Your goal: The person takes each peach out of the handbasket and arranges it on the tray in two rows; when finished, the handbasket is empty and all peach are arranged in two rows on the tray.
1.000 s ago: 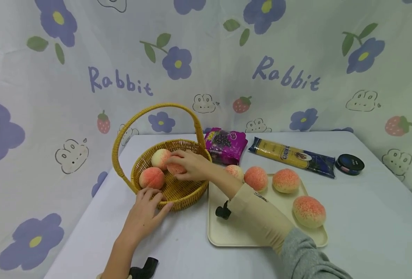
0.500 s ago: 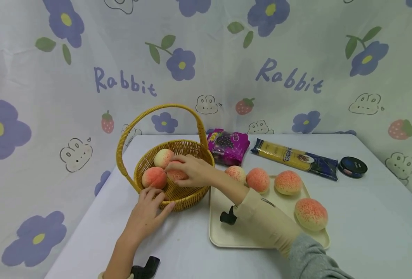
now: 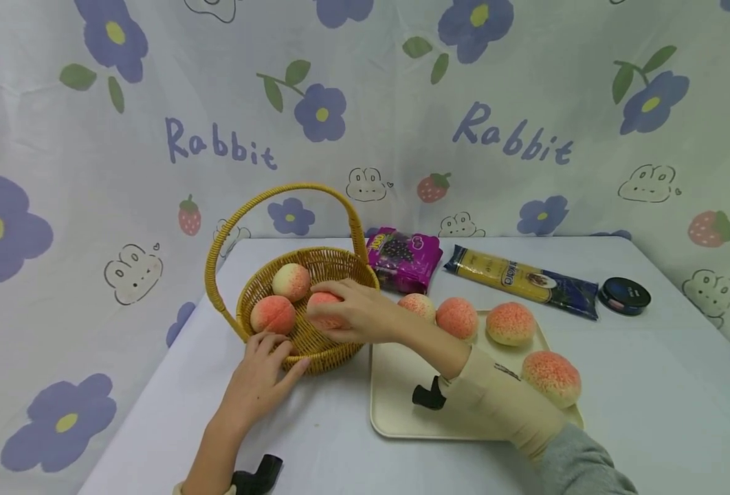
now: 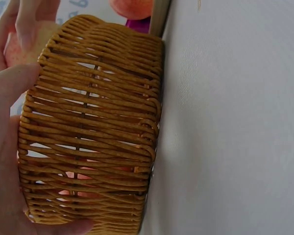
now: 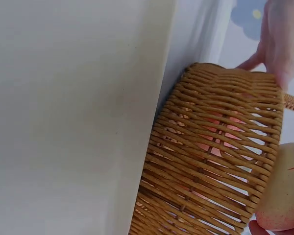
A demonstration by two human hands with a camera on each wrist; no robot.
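In the head view, my right hand (image 3: 365, 313) holds a peach (image 3: 324, 311) over the right part of a wicker basket (image 3: 315, 361). That peach (image 5: 283, 191) appears beside the basket rim in the right wrist view, its pale side showing. Two more peaches lie inside the basket, a pale one (image 3: 291, 282) at the back and a redder one (image 3: 273, 315) at the left. My left hand (image 3: 260, 381) grips the near rim, its fingers bent over the edge and the thumb along it. The woven wall (image 4: 93, 122) fills much of the left wrist view.
A cream tray (image 3: 402, 412) to the right bears several peaches, including one (image 3: 551, 378) at its right edge. Behind lie a purple grape-printed packet (image 3: 404, 261), a long yellow-and-blue packet (image 3: 520, 280) and a round black tin (image 3: 624, 296). The tall basket handle (image 3: 297, 187) arches up.
My right hand has moved right with the peach, away from the two peaches in the basket. My left hand has stayed on the rim. The head view shifted slightly.
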